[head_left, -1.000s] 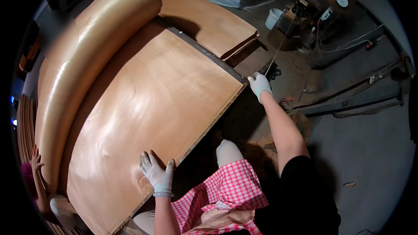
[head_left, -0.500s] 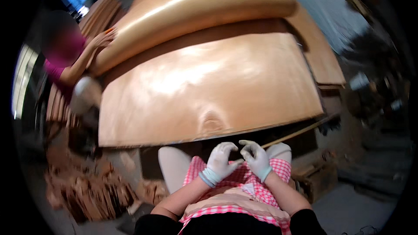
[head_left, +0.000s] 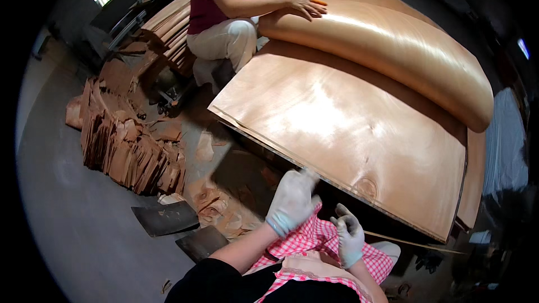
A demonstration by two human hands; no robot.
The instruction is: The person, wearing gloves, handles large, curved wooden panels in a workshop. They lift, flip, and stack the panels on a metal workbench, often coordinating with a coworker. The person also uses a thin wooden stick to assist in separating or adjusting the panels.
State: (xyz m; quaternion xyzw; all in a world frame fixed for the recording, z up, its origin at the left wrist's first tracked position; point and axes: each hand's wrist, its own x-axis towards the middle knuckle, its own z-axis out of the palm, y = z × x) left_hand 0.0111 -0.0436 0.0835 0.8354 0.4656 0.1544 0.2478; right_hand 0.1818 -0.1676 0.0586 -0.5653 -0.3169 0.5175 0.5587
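My left hand [head_left: 292, 199], in a white glove, is at the front edge of a broad, light-brown veneer sheet [head_left: 292, 101]. Its fingertips are blurred, so I cannot tell whether they grip anything. A thin strip [head_left: 252, 134] runs along that edge, left of the hand. My right hand [head_left: 350, 238], also gloved, is held over my lap with curled fingers; whatever they may hold is hidden. Beyond the flat sheet lies a large rolled-over veneer sheet [head_left: 387, 45]. On its left end rests the hand [head_left: 307, 5] of another person, with something orange by the fingers.
That person [head_left: 224, 0], in a magenta shirt, sits at the far left beside stacked veneer [head_left: 168, 22]. Broken veneer pieces [head_left: 132, 143] are heaped on the left floor, near dark flat pieces [head_left: 165, 217]. A narrow stick [head_left: 418, 241] juts out right of my lap.
My view has swung left, bringing the other person and the veneer heap further in. My hands, close together before, are now apart, the left one against the sheet's edge.
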